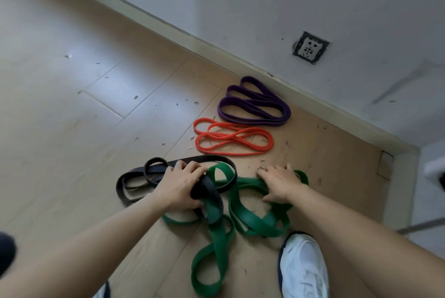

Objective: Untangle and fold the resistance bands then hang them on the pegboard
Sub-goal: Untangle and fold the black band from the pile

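A wide green band (218,242) lies in loose loops on the wooden floor, tangled with a black band (134,178) that spreads to the left. My left hand (179,185) grips the black band where it crosses the green one. My right hand (280,181) presses flat on the green band's right end, fingers spread. Beyond them an orange band (232,137) lies folded in loops. A purple band (255,102) lies folded next to the skirting board. No pegboard is in view.
A white wall with a power socket (310,47) runs diagonally behind the bands. My white shoe (302,266) stands just right of the green loops. Small bits of debris are scattered on the floor (72,105).
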### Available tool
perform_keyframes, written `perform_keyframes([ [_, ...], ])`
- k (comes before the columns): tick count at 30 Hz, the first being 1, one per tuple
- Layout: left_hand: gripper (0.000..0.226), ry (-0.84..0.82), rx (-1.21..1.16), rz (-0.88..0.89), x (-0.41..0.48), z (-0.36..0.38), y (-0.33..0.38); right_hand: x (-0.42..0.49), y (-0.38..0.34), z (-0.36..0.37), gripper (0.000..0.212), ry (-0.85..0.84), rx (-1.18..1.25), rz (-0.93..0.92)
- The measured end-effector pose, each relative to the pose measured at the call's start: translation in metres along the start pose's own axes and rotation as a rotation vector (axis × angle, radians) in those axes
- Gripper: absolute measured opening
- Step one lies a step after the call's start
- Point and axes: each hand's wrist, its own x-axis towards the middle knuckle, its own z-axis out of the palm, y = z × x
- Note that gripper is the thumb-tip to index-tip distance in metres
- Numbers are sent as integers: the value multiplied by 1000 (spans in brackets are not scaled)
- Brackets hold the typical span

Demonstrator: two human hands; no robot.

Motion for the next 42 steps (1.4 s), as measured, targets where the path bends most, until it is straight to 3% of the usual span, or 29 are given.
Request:
perform_keyframes([
  [3, 56, -56, -56, -43, -12, -7, 1, -19, -13, 10, 19, -1, -30, -12],
  [4, 51, -77, -112, -44, -17, -10, 0, -27, -18, 13, 8, -21, -17, -27],
  [6, 50, -118, -196, -35, -34, -17, -1, -40, -23, 21, 12, -63, 28, -44],
  [7, 50, -132, -226, -34, -44, -23, -3, -46, -23, 23, 5, -80, 50, -42],
  [12, 20, -149, -406, -114, -92, -50, -22, -76, -25, 15, 47, -116, 230, -7],
  [16, 20, -155, -639, -200, -128, -93, -13, -101, -43, -13, 62, -21, 391, -80],
  [23, 16, -226, -741, -200, -193, -184, 24, -169, -117, -93, 45, 97, 957, -412],
  [26, 18, -118, -758, -211, -215, -216, 37, -205, -146, -127, 45, 12, 1125, -528],
  [28, 20, 3, -750, -229, -228, -234, 44, -225, -156, -144, 44, -20, 1106, -603],
  [31, 27, 72, -776, -250, -249, -255, 51, -252, -160, -164, 26, -6, 1105, -668],
  [38, 11, -40, -848, -98, -293, -300, 52, -306, -136, -219, 15, 140, 955, -635],
  [42, 18, -99, -805, -7, -297, -313, 52, -322, -117, -236, 15, 187, 903, -595],
])
